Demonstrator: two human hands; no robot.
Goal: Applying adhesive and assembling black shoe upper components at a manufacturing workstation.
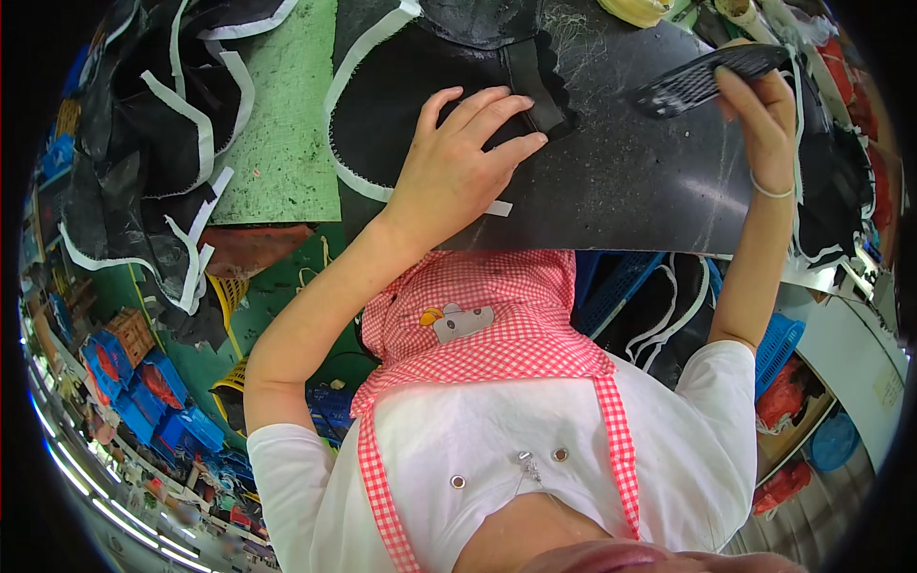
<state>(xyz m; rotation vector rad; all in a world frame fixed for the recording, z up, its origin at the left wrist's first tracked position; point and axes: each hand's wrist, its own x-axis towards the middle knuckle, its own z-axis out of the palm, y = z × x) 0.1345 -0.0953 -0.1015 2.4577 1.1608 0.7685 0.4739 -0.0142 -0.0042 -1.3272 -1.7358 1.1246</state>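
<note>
On the dark work surface (650, 181) lies a black fabric piece (382, 124) with a white strip along its curved edge. My left hand (468, 143) rests palm-down on this piece, its fingers spread towards a black band (535, 91) sewn across the fabric. Above the right side of the surface, my right hand (764, 100) grips a long, flat black oval object (693, 86) with a gridded face and whitish smudges. Its exact kind cannot be made out. The thumb presses on its near side.
At the left, several black pieces with white edging (162, 124) hang over a green board (287, 105). Thread scraps (578, 43) lie at the far edge. Blue baskets (153, 392) stand at lower left, and another blue basket (778, 349) sits below my right arm.
</note>
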